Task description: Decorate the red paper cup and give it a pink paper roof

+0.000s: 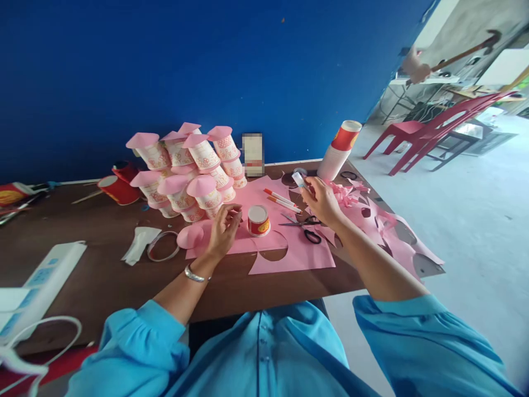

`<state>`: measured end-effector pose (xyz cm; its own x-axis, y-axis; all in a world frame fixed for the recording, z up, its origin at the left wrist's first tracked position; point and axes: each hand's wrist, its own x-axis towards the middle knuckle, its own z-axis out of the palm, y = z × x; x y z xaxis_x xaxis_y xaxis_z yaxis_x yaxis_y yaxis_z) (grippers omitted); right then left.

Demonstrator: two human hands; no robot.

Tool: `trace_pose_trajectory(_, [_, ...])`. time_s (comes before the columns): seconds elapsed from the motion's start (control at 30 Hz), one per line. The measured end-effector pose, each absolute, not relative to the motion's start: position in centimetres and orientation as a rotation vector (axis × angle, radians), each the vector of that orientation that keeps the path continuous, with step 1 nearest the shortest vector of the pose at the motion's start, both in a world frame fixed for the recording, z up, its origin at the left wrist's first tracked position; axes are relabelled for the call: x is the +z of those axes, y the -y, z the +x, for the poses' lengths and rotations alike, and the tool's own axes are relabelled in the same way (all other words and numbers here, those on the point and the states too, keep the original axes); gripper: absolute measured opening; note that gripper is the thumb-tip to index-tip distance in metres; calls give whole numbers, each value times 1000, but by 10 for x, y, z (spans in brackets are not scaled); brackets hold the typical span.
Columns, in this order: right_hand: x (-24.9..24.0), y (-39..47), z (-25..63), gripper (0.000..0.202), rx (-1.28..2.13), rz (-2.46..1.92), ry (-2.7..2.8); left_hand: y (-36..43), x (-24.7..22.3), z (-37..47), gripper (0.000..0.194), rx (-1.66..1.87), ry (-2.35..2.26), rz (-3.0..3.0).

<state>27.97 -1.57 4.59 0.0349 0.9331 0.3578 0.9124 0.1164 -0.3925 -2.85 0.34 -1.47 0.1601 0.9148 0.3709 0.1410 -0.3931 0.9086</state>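
Observation:
My left hand [223, 229] rests on the pink paper, fingers curled beside a pink paper cone [190, 236]; I cannot tell whether it grips anything. A small red and white paper cup [258, 220] stands upside down just to its right. My right hand [320, 199] is raised over the paper and holds a small clear glue tube [298, 179]. A pile of cups topped with pink paper cones [188, 171] sits behind my left hand. Pink paper sheets [297, 253] with round holes cut out cover the table's middle.
Scissors [308, 229] and two orange pens [283, 201] lie on the paper. A stack of cups [339, 149] leans at the back right. A tape ring [162, 246], a power strip [39, 284], red cups [118, 187] and red plastic chairs [430, 132] are around.

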Motion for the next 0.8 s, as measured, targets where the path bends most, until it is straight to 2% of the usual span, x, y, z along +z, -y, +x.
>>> trace_pose_trajectory(0.1, [50,26,263,28,280,-1306,1805,0,-3,-26,38,1364,-915,1757])
trace_pose_trajectory(0.23, [61,37,234,24,599,-1071,1886,2,23,-20,50,1293,-727,1888])
trace_pose_trajectory(0.4, [74,39,212,32,803,-987,1786,7,51,-18,22,1296,-774,2203])
trace_pose_trajectory(0.53, [71,40,205,40,1066,-933,1609,18,52,-19,16,1336,-810,2225])
trace_pose_trajectory(0.67, [66,38,207,38,1079,-917,1577,24,42,-27,17,1357,-882,2094])
trace_pose_trajectory(0.8, [67,30,230,33,969,-931,1367,15,31,-45,27,1474,-1030,1689])
